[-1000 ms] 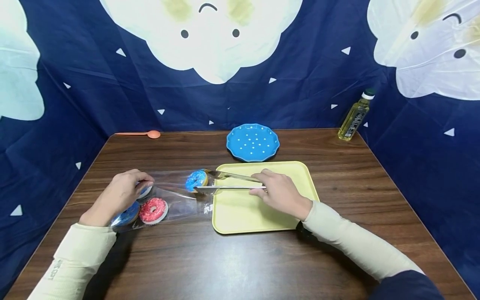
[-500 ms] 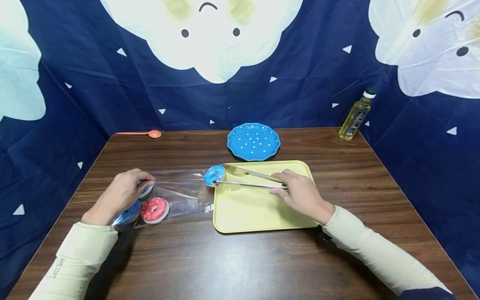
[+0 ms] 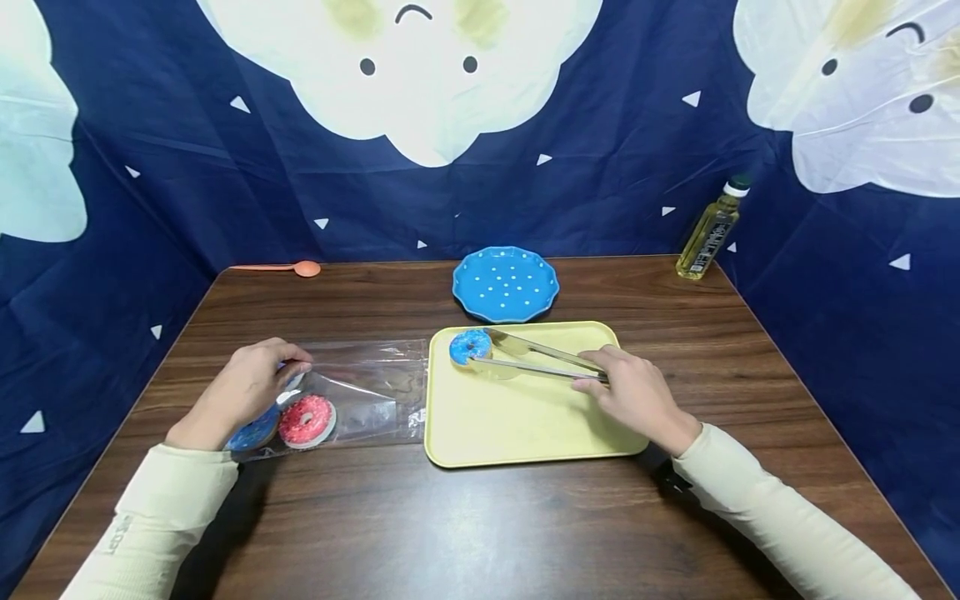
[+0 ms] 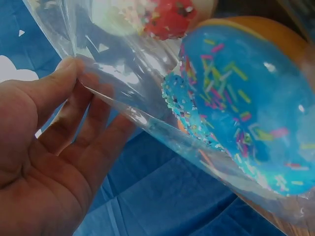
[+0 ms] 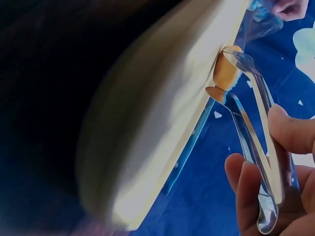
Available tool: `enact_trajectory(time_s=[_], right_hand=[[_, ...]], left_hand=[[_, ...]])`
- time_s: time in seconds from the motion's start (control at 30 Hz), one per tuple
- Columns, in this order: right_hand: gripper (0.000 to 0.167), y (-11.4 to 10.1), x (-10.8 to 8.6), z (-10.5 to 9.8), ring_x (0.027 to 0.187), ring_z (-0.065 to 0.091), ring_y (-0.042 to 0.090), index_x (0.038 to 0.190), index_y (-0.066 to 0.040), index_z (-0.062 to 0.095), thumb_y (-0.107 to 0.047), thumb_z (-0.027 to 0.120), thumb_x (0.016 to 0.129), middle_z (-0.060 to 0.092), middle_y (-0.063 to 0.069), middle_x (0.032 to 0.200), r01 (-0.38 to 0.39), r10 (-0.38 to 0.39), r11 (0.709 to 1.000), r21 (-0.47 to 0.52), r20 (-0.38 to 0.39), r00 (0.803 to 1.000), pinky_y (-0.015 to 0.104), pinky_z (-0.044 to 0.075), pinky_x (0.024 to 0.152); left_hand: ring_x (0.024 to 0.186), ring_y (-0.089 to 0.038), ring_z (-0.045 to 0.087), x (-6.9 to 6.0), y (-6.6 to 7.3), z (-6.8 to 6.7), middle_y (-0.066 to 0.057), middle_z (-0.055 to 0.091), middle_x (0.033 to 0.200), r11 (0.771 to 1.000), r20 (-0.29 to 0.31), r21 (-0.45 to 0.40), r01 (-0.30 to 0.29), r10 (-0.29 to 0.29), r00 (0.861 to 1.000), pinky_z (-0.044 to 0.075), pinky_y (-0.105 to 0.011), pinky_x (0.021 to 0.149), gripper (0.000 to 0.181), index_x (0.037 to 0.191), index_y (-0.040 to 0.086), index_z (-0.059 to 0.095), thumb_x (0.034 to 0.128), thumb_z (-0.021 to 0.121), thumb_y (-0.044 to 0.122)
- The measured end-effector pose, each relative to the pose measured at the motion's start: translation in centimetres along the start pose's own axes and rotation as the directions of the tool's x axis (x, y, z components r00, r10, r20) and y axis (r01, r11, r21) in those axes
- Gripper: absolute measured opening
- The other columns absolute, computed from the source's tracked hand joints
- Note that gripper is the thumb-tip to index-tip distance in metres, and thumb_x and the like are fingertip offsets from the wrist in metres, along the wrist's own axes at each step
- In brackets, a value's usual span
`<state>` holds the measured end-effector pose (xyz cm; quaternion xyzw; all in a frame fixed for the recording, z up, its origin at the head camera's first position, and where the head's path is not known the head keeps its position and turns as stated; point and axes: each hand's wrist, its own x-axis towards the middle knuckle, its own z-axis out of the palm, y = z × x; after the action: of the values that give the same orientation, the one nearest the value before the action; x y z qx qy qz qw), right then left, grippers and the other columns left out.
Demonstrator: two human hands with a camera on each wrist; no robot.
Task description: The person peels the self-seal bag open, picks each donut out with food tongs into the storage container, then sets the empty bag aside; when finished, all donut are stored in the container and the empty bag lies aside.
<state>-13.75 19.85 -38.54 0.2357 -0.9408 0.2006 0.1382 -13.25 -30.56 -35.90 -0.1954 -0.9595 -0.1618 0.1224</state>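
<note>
My left hand (image 3: 240, 392) pinches the edge of a clear plastic bag (image 3: 375, 408) between thumb and forefinger, as the left wrist view shows. Inside lie a pink-red doughnut (image 3: 294, 423), a blue doughnut (image 3: 255, 430) with sprinkles, and another blue speckled doughnut (image 4: 174, 101), mostly hidden by my hand in the head view. My right hand (image 3: 637, 393) grips metal tongs (image 3: 536, 367). Their tips clasp a light-blue doughnut (image 3: 459, 350) at the back left of the yellow tray (image 3: 525, 425); whether it touches the tray I cannot tell.
A blue dotted plate (image 3: 506, 287) stands behind the tray. An orange spoon (image 3: 306, 268) lies at the back left of the wooden table (image 3: 450, 533). At the back right an oil bottle (image 3: 708, 237) stands upright. Dark blue cloth (image 3: 360, 200) hangs round the table.
My right hand has moved right with the tongs, carrying the light-blue doughnut from the bag's mouth to over the tray. My left hand has stayed at the bag.
</note>
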Motion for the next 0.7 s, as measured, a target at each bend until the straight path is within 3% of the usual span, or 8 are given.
enact_trajectory(time_s=[0.37,0.7], right_hand=[[0.042,1.0,-0.7,-0.8,0.079,0.069,0.032,0.116,-0.003,0.072,-0.03,0.082,0.085,0.07,0.01,0.102,-0.005,0.005,0.999,-0.04,-0.018,1.0,0.051,0.053,0.063],[0.041,1.4,-1.2,-1.5,0.071,0.066,0.029,0.116,-0.002,0.072,-0.027,0.082,0.085,0.069,0.009,0.096,-0.024,0.024,0.998,-0.057,-0.006,1.0,0.05,0.052,0.058]], left_hand=[[0.074,-0.028,0.065,-0.1,0.0,0.0,-0.012,0.069,0.086,1.0,-0.006,0.005,0.011,-0.011,1.0,0.054,-0.051,0.069,0.005,0.093,-0.001,0.075,0.0893,0.074,0.001],[0.075,-0.028,0.066,-0.1,-0.1,0.0,-0.011,0.07,0.086,1.0,-0.015,0.005,-0.007,0.007,1.0,0.054,-0.051,0.069,0.004,0.093,-0.001,0.075,0.0895,0.074,0.001]])
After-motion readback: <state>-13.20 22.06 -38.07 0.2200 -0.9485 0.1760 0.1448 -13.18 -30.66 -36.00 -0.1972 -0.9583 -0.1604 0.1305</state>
